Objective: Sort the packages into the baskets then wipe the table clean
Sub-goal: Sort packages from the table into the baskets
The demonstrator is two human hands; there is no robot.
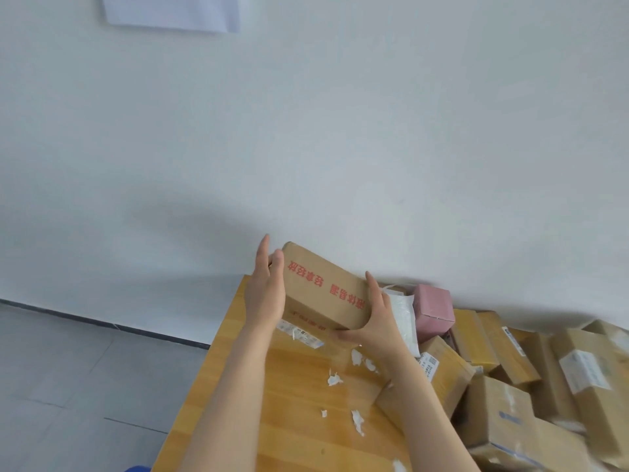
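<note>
"Holding anything, those two hands?"

"Yes, one cardboard box (323, 287) between them, brown, with red print along its upper face. It is lifted off the table (272, 420), above the far end, close to the white wall (306, 131)."

"Level or tilted?"

"Tilted. The left end stands higher and the right end dips toward the tabletop."

"How does the left hand (265, 291) sit?"

"Flat against the box's left end, fingers straight and pointing up, thumb lying on the near edge. It presses rather than grips."

"And the right hand (377, 321)?"

"It cups the lower right corner: thumb up along the end, fingers curled underneath. That one grips the box."

"Where are the other parcels?"

"A pile of packages (510, 386) crowds the right side of the table, mostly brown cartons with white labels, leaning on one another. A pink box (434, 306) sits at the back by the wall, and a white mailer bag (401, 311) lies just beside it, partly behind the right hand."

"Any mess on the wood?"

"Torn paper scraps (333, 379) are scattered between the forearms and near the front edge. A torn label lies under the lifted box."

"Baskets?"

"I cannot tell; only grey floor (68, 369) shows left of the table."
</note>
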